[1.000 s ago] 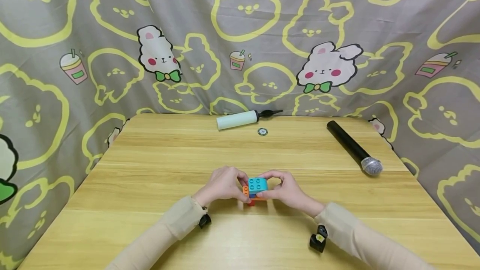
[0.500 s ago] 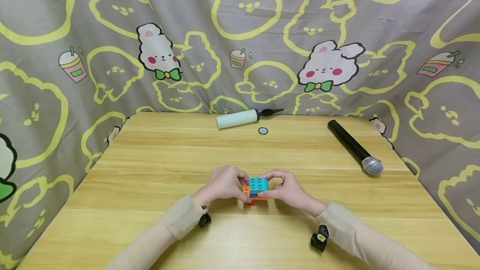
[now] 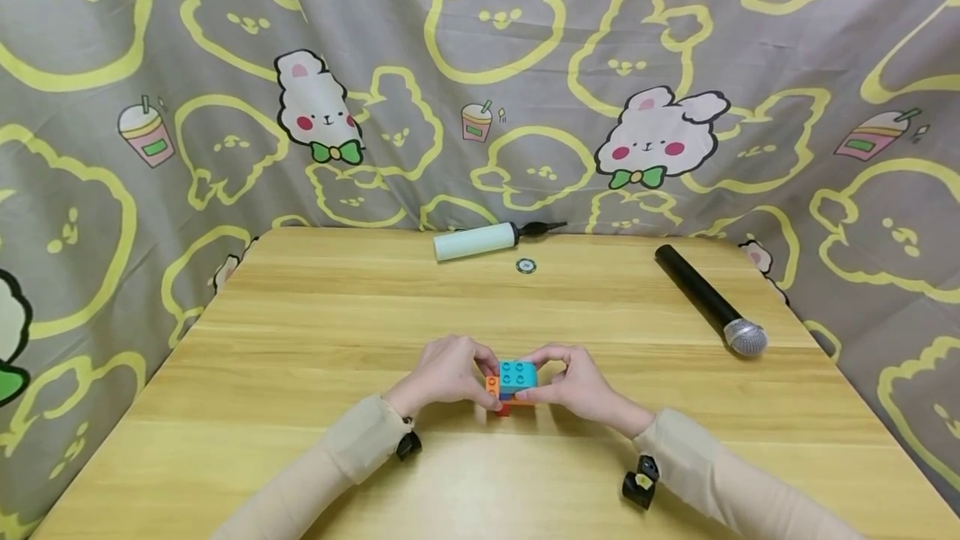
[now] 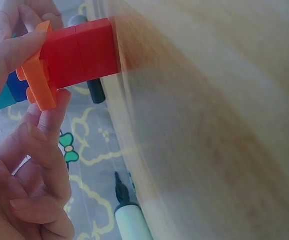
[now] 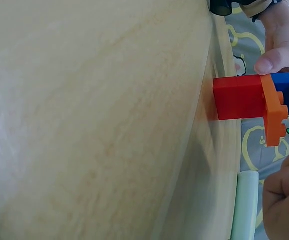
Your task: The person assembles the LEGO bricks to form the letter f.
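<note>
Both hands hold one small stack of toy building blocks that stands upright on the table. Two red blocks point(image 4: 84, 54) form its base, the lower one down at the wood. An orange plate point(image 4: 40, 84) lies across them, and a blue block point(image 5: 283, 82) sits above that. On top is a teal block point(image 3: 517, 377) with studs and a rounded right side. The left hand point(image 3: 447, 372) pinches the orange plate from the left, thumb in front and fingers behind. From the right, the right hand point(image 3: 576, 386) grips the teal block between thumb and fingers.
Toward the table's point(image 3: 337, 307) back edge lies a pale green hand pump point(image 3: 475, 242) with a black nozzle. A round chip point(image 3: 527, 266) is just in front of it. A black microphone point(image 3: 705, 294) lies at the right. Patterned grey cloth point(image 3: 420, 23) hangs behind.
</note>
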Demonstrator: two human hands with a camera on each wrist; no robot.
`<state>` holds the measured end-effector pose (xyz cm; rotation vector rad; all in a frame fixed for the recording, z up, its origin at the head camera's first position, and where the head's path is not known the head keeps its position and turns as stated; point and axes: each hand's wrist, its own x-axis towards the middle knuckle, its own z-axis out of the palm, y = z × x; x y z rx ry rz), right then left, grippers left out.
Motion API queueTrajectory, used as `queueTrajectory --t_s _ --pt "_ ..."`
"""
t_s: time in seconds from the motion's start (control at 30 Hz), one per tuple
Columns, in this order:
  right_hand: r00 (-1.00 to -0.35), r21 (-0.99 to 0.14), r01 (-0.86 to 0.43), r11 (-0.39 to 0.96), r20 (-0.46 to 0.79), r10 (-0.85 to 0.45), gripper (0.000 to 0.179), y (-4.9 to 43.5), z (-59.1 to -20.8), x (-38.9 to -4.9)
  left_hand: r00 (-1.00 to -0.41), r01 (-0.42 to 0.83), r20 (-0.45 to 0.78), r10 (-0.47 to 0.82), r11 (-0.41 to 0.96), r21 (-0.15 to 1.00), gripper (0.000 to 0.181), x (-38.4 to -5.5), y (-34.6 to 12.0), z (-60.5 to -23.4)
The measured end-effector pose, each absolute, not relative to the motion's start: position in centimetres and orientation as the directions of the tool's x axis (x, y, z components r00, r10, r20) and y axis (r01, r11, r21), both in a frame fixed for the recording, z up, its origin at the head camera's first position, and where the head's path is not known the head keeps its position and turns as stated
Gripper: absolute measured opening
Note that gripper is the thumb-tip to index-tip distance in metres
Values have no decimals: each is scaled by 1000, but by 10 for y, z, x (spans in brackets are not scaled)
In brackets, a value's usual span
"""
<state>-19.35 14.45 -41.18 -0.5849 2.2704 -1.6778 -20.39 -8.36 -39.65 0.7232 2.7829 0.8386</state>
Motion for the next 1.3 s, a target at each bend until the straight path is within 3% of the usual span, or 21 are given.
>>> queueTrajectory --t_s 0.47,0.97,1.17,1.3 --pt "-876 -932 -208 298 42 -480 37 143 -407 -196 -874 405 5 485 723 560 34 -204 -84 -398" --pt "-881 -943 -187 275 37 -471 37 142 -403 -192 -874 456 72 480 761 461 33 -195 -89 -397" --pt "-874 -912 -259 319 80 -480 36 142 -405 -191 -878 444 63 474 758 477 32 -194 -89 -395" --pt "-870 -848 -343 404 124 -478 48 143 -408 -189 -880 437 58 471 756 487 31 -194 -89 -395"
